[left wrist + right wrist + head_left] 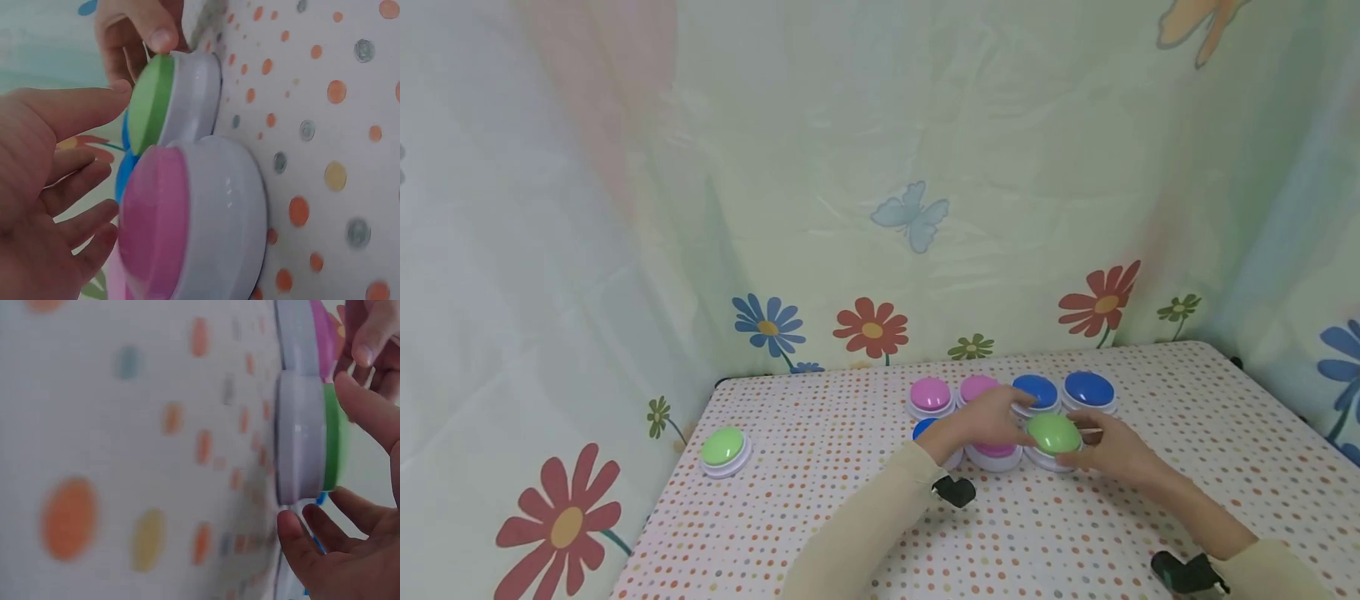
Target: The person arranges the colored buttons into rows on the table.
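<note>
A green dome push button [1054, 433] on a white base stands at the right end of the front row in a cluster. My right hand [1116, 450] grips it from the right, thumb on the near side and fingers round the far side. From the left, my left hand [988, 418] reaches over the front pink button [996, 451], its thumb tip right by the green dome [150, 103] in the left wrist view. Its other fingers are loosely spread above the pink dome [150, 225]. Partly hidden behind the left wrist is a blue button [925, 427].
Behind stand two pink buttons [930, 393] and two blue buttons [1089, 388] in a row. A second green button [723, 447] sits alone at the left of the dotted table [820, 467]. A flowered curtain [820, 167] hangs behind and along the sides.
</note>
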Tool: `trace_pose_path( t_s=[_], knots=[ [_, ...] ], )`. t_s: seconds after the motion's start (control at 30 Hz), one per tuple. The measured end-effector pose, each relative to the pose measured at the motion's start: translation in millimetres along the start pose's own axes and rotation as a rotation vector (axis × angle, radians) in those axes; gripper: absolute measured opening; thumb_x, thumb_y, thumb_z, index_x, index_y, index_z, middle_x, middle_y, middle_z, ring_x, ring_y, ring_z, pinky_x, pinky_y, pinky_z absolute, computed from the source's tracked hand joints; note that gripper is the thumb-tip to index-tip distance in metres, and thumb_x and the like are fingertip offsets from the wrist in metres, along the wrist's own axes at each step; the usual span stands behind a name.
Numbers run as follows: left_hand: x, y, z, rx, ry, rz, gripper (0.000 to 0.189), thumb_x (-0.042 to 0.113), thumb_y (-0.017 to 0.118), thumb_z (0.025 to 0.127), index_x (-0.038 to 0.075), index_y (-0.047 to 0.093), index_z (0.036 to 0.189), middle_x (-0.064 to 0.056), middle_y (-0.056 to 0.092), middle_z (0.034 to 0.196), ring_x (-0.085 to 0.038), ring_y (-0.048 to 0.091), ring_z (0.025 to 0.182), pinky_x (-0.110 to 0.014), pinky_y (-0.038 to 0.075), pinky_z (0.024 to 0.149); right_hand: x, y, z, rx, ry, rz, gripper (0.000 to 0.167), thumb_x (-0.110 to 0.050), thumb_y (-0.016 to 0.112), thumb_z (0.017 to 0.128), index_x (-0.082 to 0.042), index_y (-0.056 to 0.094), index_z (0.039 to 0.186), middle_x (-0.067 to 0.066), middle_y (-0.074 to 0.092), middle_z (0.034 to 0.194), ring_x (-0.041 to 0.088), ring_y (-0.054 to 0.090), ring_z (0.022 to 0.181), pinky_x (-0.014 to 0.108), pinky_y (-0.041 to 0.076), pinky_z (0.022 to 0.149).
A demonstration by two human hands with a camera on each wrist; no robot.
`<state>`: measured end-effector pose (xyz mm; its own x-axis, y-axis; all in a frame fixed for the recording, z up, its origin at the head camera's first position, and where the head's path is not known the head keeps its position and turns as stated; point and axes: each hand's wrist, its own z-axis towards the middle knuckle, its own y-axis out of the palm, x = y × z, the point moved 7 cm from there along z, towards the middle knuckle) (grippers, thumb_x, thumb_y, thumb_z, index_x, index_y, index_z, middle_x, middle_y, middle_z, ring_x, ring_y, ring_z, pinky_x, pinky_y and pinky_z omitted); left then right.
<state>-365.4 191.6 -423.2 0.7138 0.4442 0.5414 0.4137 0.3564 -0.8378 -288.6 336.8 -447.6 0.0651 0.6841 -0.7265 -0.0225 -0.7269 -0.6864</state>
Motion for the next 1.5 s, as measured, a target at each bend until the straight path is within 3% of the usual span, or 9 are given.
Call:
trace_pose_path(
  t_s=[0.13,0.3,0.53,0.7,0.87,1.17,1.5],
  knots=[
    [-7.1,-14.1,-13.5,0.017,0.03,-0.098,0.059,0.022,0.077,0.085,0.006,0.054,0.137,0.001,0.056,0.135,-0.008,0.049,0.123,-0.017,0.04,0.097,-14,-8,1.3,-0.01,-0.063,-0.025,0.093,-0.041,0.079,0.08,0.012,0.033,0.14,0.036,0.038,0.138,0.053,0.042,0.119,0.058,0.047,0.087],
    [-21.8,-36.4,-32.9,0.073,-0.003,-0.166,0.054,0.025,0.075,0.087,0.009,0.056,0.134,0.001,0.059,0.129,-0.008,0.051,0.12,-0.02,0.044,0.094,-40,-22,5.6,0.042,-0.11,-0.036,0.081,-0.044,0.07,0.088,0.01,0.037,0.14,0.035,0.04,0.137,0.054,0.04,0.122,0.061,0.045,0.089],
    [-42.9,-60.6,-60.7,0.1,-0.018,-0.168,0.048,0.026,0.07,0.091,0.007,0.057,0.134,-0.005,0.061,0.128,-0.011,0.053,0.118,-0.03,0.045,0.098,-77,-20,17.3,0.048,-0.189,0.027,0.07,-0.045,0.064,0.092,0.002,0.044,0.14,0.028,0.047,0.137,0.048,0.042,0.124,0.061,0.043,0.093],
    [-62.0,-73.1,-83.9,0.137,-0.041,-0.171,0.043,0.023,0.069,0.092,0.008,0.06,0.131,-0.005,0.063,0.123,-0.012,0.057,0.113,-0.025,0.048,0.092,-98,-2,28.4,0.039,-0.222,0.041,0.064,-0.042,0.065,0.092,0.001,0.049,0.137,0.026,0.051,0.134,0.046,0.048,0.121,0.057,0.046,0.092],
    [-82.6,-83.3,-111.6,0.164,-0.12,-0.154,0.04,0.022,0.067,0.093,0.01,0.06,0.13,-0.003,0.064,0.12,-0.011,0.057,0.11,-0.026,0.048,0.092,-118,18,40.8,0.026,-0.265,0.064,0.056,-0.038,0.066,0.093,-0.001,0.053,0.133,0.023,0.055,0.129,0.043,0.051,0.118,0.056,0.049,0.088],
    [-112.5,-101.0,-159.0,0.201,-0.21,-0.108,0.036,0.024,0.066,0.094,0.011,0.062,0.128,0.0,0.065,0.115,-0.014,0.057,0.108,-0.029,0.048,0.091,-152,54,59.6,-0.066,-0.324,0.154,0.046,-0.028,0.067,0.094,-0.001,0.056,0.13,0.02,0.058,0.126,0.038,0.054,0.116,0.045,0.052,0.089],
    [-148.1,-121.0,-225.6,0.297,-0.27,-0.188,0.033,0.023,0.062,0.096,0.011,0.062,0.127,-0.009,0.065,0.117,-0.015,0.059,0.107,-0.036,0.048,0.09,-188,108,72.1,-0.202,-0.337,0.157,0.04,-0.025,0.066,0.093,-0.002,0.059,0.126,0.015,0.061,0.12,0.034,0.057,0.111,0.043,0.053,0.087]
  ],
)
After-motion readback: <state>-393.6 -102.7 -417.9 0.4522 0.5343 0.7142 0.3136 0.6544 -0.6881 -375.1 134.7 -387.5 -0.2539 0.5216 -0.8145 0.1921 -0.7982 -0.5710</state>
